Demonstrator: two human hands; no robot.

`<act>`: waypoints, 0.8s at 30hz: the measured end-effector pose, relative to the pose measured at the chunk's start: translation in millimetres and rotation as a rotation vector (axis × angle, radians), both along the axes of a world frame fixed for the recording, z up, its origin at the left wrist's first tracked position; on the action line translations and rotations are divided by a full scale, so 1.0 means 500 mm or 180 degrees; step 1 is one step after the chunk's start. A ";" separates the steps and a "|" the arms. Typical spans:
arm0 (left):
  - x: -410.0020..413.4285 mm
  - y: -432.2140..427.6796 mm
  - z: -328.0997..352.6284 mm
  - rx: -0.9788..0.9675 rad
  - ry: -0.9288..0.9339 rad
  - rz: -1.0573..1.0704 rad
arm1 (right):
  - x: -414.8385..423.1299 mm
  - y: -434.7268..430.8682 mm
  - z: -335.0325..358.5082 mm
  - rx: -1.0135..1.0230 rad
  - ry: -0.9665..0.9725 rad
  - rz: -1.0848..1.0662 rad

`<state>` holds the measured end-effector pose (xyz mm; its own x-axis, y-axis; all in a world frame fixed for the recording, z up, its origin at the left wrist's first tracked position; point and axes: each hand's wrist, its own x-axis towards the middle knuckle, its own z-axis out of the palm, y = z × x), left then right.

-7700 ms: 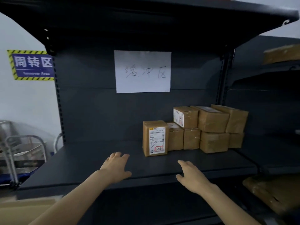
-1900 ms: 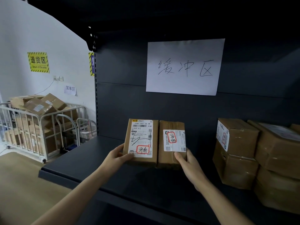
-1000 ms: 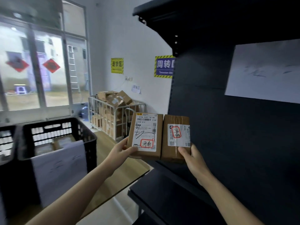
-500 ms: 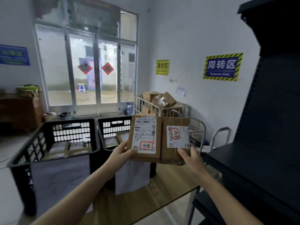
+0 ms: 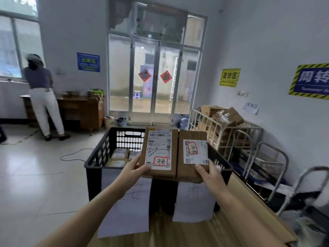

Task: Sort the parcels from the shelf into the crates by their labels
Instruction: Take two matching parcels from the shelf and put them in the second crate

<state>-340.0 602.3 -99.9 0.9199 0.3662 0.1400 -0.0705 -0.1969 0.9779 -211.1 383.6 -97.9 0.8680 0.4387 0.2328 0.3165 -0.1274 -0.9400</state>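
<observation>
I hold two brown cardboard parcels side by side in front of me, above the crates. My left hand (image 5: 133,168) grips the left parcel (image 5: 159,152), whose white label has red-boxed handwriting. My right hand (image 5: 208,172) grips the right parcel (image 5: 193,155), which bears a smaller white label with a red mark. Behind and below them stands a black plastic crate (image 5: 99,155) with several parcels inside. A second black crate (image 5: 224,168) to its right is mostly hidden by the parcels. White paper sheets with handwriting hang on the crates' fronts, one (image 5: 124,209) on the left and one (image 5: 193,202) on the right.
A metal cage trolley (image 5: 224,129) full of boxes stands at the right wall, with more metal frames (image 5: 272,157) nearer. A person (image 5: 42,97) stands at a wooden desk (image 5: 80,111) at the left. Glass doors (image 5: 154,82) lie straight ahead. A cable (image 5: 74,154) runs over the white floor.
My view has swung left, away from the dark shelf, toward the crates and the doors. Both hands still hold the two parcels, which now hang over the crates.
</observation>
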 end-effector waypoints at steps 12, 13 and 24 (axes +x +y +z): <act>0.055 0.087 -0.005 0.0081 0.0156 0.0517 | 0.119 0.129 -0.015 0.0078 0.0102 0.0544; 0.072 0.086 -0.004 0.0128 0.0176 0.0545 | 0.140 0.129 -0.014 0.0083 0.0096 0.0554; 0.411 0.056 0.010 0.0099 0.0421 0.0366 | 0.467 0.084 -0.024 -0.0087 0.0163 0.0190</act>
<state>-134.3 630.2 -94.8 0.8834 0.4674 0.0335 0.0830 -0.2265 0.9705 22.6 425.7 -109.8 0.8505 0.4956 0.1760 0.2758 -0.1355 -0.9516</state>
